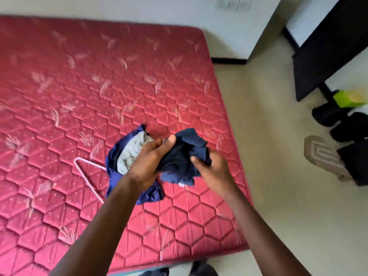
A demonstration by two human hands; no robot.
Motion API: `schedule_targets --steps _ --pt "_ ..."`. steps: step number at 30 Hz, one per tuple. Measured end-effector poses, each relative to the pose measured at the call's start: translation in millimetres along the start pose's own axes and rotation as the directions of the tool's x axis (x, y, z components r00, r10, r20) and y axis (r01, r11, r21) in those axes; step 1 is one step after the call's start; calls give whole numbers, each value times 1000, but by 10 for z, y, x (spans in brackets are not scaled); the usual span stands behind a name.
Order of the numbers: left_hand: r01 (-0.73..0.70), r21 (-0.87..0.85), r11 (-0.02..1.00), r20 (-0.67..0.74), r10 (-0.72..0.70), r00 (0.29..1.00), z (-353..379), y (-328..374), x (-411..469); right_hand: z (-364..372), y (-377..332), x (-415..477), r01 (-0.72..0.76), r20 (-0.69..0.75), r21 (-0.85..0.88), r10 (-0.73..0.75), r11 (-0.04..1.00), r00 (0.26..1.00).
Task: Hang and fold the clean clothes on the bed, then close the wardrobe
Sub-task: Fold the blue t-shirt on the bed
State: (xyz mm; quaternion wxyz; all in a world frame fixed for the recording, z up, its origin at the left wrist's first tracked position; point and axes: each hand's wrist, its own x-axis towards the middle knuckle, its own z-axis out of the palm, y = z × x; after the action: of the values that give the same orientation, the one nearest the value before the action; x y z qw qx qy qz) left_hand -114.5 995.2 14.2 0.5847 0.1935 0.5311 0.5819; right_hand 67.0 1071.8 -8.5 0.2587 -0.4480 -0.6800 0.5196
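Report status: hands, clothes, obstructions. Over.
Both gripping: left hand, right hand on crumpled navy cloth garment, unfolded. On red quilted mattress: blue-and-grey clothes heap, pink wire hanger at its left edge. Nothing in the way.

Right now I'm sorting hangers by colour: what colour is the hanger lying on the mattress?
The hanger is pale pink; the head view shows it.

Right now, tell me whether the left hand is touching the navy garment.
Touching. The head view shows the left hand gripping the navy garment, with its thumb pressed over the bunched cloth.
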Motion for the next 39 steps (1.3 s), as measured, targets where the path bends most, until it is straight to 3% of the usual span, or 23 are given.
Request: schedule_targets --steps 3,5,8,11,17,20,22,24,26,28,31,35,37,39 --pt "-111 85 990 -17 113 993 -70 490 -136 -316 -310 203 -3 -196 114 25 993 980" --pt "-189 210 959 -110 215 970 -159 726 -160 -558 -511 319 15 -268 211 43 977 962" --pt "-243 320 916 -277 336 900 -220 954 -174 -794 -726 406 51 -281 295 36 954 959" --pt "-197 412 889 -396 370 840 -276 1025 -152 -945 -902 452 124 -316 357 -5 926 949" --pt "-273 343 899 -443 411 797 -124 965 -229 -1023 -1170 485 250 -312 449 -112 858 943" --pt "-243 445 862 -425 442 790 16 945 -336 -1056 -1299 517 292 -329 452 -146 843 933" --pt "-135 683 718 -354 487 798 65 893 -437 -1056 -1379 533 302 -310 468 -166 830 936" --pt "-2 898 440 -240 494 836 126 804 -487 -1024 -1474 533 297 -273 472 -183 830 945" --pt "111 982 150 -171 482 859 155 690 -447 -1012 -1536 523 314 -253 468 -215 826 943" --pt "162 987 7 -147 453 879 112 621 -448 -1047 -1589 511 341 -261 484 -238 806 935" --pt "145 981 127 -190 538 821 -42 612 -603 -1174 -1599 567 373 -329 493 -228 786 916" --pt "162 919 360 -377 679 630 -108 678 -847 -1327 -1455 734 380 -425 529 -151 758 893" --pt "139 834 535 -517 668 535 -78 753 -943 -1387 -1324 824 356 -444 558 -92 749 891" --pt "133 773 620 -596 639 486 -74 833 -1020 -1446 -1160 938 332 -465 566 -40 755 884"
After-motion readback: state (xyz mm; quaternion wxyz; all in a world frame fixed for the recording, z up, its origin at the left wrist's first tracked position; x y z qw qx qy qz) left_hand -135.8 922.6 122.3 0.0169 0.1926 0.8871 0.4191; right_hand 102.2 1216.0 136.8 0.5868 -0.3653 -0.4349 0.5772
